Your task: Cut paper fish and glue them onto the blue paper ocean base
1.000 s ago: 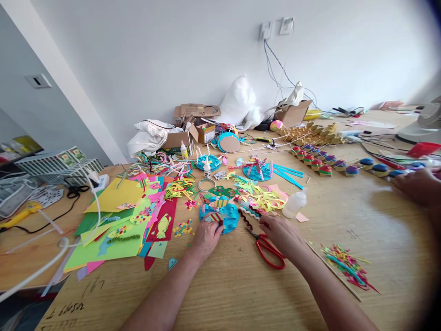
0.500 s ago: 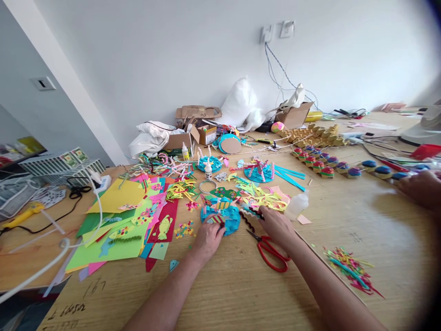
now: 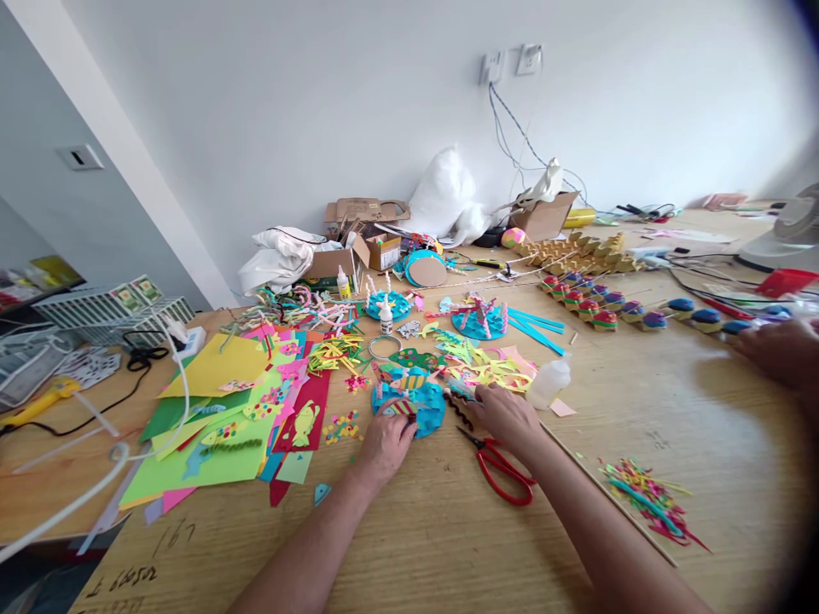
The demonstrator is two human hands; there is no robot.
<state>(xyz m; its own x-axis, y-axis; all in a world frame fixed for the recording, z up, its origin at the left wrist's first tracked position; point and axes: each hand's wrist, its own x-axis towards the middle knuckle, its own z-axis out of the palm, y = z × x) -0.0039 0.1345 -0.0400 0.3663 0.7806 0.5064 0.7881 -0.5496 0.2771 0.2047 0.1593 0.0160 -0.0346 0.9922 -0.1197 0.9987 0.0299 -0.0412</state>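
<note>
A blue round disc (image 3: 430,418) decorated with paper fish lies on the table before me. My left hand (image 3: 387,443) rests at its near left edge, fingers closed on a striped paper fish (image 3: 402,408). Just right of the disc, my right hand (image 3: 508,418) reaches down with curled fingers among small strips; what they grip is hidden. A dark twisted pipe cleaner (image 3: 458,411) lies beside its fingertips. Red-handled scissors (image 3: 502,473) lie below that hand, and a translucent bottle (image 3: 548,384) stands to its right. Yellow-green paper strips (image 3: 490,368) are heaped beyond.
Coloured paper sheets (image 3: 192,460) cover the left. A white-capped glue bottle (image 3: 386,317) and another blue disc (image 3: 479,322) stand farther back. At right are a thin stick (image 3: 614,495), paper scraps (image 3: 649,499), painted egg-carton cups (image 3: 605,317) and another person's hand (image 3: 777,354).
My right hand has shifted slightly left, its fingertips still down among the strips. My left hand keeps its place on the paper fish. The view has tilted very slightly.
</note>
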